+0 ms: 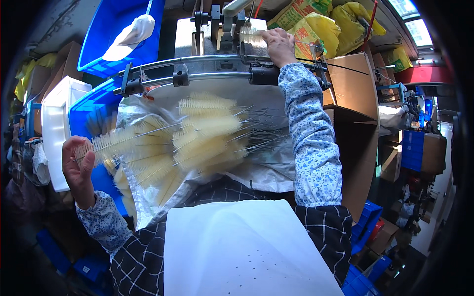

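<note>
My left hand (79, 165) is closed round the bristled end of a cream bottle brush (116, 142), whose thin wire stem points right over a pile of like brushes. At the far side my right hand (279, 45) reaches to the machine (227, 37), its fingers closed at the end of another bristle brush (251, 33) lying there. Its fingertips are partly hidden. Between my arms, the heaped bottle brushes (210, 140) lie on a white woven sheet (266, 175), many with wire stems to the right.
Metal rails (212, 76) cross in front of the machine. Blue bins (96, 44) stand at the left, one holding a white object (133, 37), beside a white plastic tub (54, 130). Cardboard boxes (353, 81) and yellow sacks (316, 32) are at the right. White sheeting (242, 251) covers my lap.
</note>
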The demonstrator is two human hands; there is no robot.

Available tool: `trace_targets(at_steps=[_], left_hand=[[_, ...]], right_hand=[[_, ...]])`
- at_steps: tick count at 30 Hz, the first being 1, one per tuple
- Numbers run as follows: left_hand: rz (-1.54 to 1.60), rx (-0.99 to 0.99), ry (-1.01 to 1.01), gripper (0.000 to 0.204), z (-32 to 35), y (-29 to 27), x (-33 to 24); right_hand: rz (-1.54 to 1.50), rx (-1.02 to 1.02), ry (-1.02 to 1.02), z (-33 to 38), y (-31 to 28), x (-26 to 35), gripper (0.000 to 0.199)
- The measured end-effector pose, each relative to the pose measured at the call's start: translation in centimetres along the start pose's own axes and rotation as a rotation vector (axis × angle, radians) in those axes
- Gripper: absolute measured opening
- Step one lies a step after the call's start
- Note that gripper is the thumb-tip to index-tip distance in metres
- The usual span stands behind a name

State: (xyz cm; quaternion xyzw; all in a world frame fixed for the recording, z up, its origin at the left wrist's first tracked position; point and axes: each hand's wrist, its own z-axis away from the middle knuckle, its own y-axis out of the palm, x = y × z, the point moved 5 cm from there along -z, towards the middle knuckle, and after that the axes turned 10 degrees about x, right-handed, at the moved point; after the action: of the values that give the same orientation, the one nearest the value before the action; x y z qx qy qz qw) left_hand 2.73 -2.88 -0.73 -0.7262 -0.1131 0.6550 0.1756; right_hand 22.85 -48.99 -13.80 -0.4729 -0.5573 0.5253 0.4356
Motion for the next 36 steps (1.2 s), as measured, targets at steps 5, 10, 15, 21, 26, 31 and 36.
trace_targets(at_steps=[5,10,15,21,26,31,36], left_hand=[[0.003,-0.014,0.030,0.027,0.3,-0.2,-0.2],[0.040,0.011,0.007,0.025,0.4,-0.4,0.9],[0.049,0.007,0.027,0.026,0.1,-0.1,0.8],[0.040,-0.026,0.058,0.027,-0.3,0.0,-0.1],[-0.040,-0.090,0.086,0.028,0.1,-1.3,-0.7],[0.026,-0.148,0.095,0.028,0.6,-2.9,0.1],[0.058,-0.234,0.134,0.029,1.1,-3.9,-0.4]], right_hand=[[0.043,-0.267,0.069,2.3,-1.0,-1.8,0.040],[-0.034,-0.170,0.314,5.0,-1.2,-3.9,0.048],[-0.245,-0.144,0.317,4.7,-0.2,-4.7,0.043],[-0.286,-0.184,0.267,4.2,0.2,-3.7,0.042],[-0.301,-0.165,0.273,3.8,-0.1,-2.3,0.042],[-0.298,-0.178,0.271,3.5,0.2,-1.0,0.041],[-0.310,-0.175,0.271,3.3,-0.7,0.3,0.037]])
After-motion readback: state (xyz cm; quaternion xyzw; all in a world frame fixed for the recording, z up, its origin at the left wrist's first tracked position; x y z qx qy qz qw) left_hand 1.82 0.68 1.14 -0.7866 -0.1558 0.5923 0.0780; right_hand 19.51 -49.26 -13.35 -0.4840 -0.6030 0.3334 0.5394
